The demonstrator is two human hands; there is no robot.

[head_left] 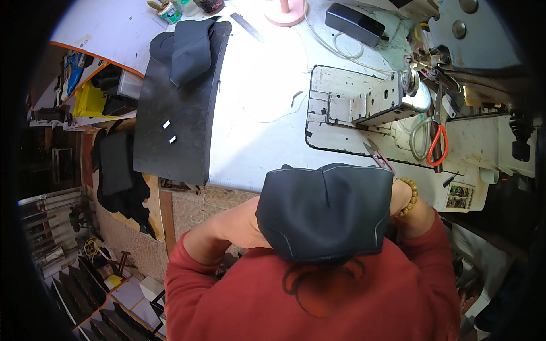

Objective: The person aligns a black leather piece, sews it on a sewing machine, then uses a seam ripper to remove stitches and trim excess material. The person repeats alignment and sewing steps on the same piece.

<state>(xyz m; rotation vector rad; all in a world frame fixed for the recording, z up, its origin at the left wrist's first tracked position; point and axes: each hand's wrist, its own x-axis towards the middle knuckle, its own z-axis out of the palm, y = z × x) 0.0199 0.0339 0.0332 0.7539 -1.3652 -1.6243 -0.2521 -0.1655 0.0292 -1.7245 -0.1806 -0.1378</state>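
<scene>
In front of my chest is a black leather-like piece [327, 210], sewn into a curved, pouch-like shape with a seam at its top middle and pale lines near its lower corners. My left hand [245, 225] grips it from the left side, fingers hidden behind it. At its right edge my right hand [401, 196], with a beaded bracelet on the wrist, holds it too; those fingers are also out of sight. Just beyond the piece, small thread snips [380, 157] lie by the sewing machine [369, 102].
Red-and-grey-handled scissors [437, 136] rest against the machine at right. On the white table [261, 74] a black board [170, 125] carries folded black pieces [193, 51]. A metal ruler [245, 26], black case [354, 24] and pink stand [285, 14] are at the back.
</scene>
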